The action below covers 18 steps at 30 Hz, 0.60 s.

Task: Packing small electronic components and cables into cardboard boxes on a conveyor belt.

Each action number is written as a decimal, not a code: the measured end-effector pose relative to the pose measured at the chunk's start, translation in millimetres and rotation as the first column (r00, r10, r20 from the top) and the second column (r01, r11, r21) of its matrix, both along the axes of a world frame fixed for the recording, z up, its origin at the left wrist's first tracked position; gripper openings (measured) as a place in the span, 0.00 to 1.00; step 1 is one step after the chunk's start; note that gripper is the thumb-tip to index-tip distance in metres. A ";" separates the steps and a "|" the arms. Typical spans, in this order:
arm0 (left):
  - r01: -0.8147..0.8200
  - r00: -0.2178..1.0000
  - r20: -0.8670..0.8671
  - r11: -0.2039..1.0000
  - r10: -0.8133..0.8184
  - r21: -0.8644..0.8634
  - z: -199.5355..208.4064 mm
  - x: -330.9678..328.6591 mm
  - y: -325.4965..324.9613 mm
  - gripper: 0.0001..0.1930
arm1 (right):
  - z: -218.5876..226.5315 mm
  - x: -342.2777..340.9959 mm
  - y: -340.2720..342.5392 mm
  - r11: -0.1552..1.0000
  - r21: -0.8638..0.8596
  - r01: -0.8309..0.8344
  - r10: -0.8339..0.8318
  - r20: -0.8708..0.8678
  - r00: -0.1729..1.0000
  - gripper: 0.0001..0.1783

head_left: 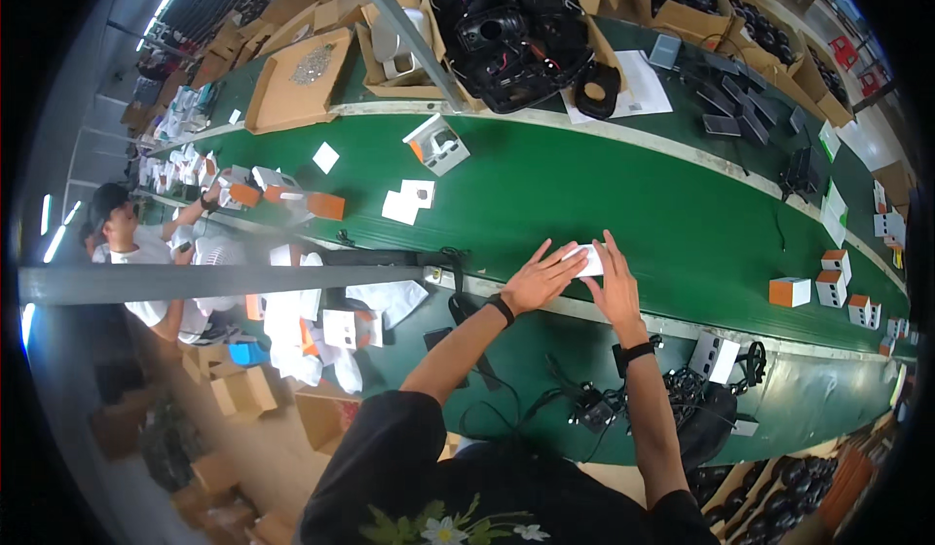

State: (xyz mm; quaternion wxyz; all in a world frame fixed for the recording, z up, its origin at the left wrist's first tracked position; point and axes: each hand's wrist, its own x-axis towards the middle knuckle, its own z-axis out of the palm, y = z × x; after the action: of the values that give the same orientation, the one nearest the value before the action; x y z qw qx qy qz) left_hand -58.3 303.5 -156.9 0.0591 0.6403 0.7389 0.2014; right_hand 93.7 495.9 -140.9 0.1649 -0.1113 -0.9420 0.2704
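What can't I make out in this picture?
Head view:
Small white rectangular piece: left part, covered by the left grip.
Shiny bits in the shallow brown cardboard tray: too small to identify.
Orange and white cardboard box: contents, hidden by its walls.
Black flowered shirt: cut off by lower edge.

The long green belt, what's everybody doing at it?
A person in a dark shirt has a small white thing between the left grip and the right grip, over the green belt. Some white cards lie on the belt to the left, and orange-and-white boxes stand to the right. Farther left, another person reaches out by more boxes.
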 end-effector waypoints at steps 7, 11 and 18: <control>0.029 0.975 -0.210 0.982 -0.069 -0.186 17.0 -8.7 16.7 0.36 | -19.8 -0.9 -12.8 0.963 0.223 0.152 -0.204 0.233 0.951 0.48; 0.030 1.000 0.004 0.988 -0.030 -0.152 19.9 -2.6 10.4 0.42 | -29.5 3.9 -14.5 0.954 0.255 0.158 -0.188 0.098 0.977 0.48; -0.628 0.778 0.223 0.739 0.588 0.243 -9.3 -82.9 -35.6 0.42 | -39.3 58.7 69.8 0.589 0.280 0.758 -0.794 0.026 0.607 0.47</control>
State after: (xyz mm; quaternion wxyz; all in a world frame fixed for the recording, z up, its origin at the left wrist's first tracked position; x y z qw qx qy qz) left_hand -141.2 267.9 -166.1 -0.0605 0.3499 0.8616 0.3626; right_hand 152.4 565.6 -180.2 0.2081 -0.5108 -0.8329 0.0459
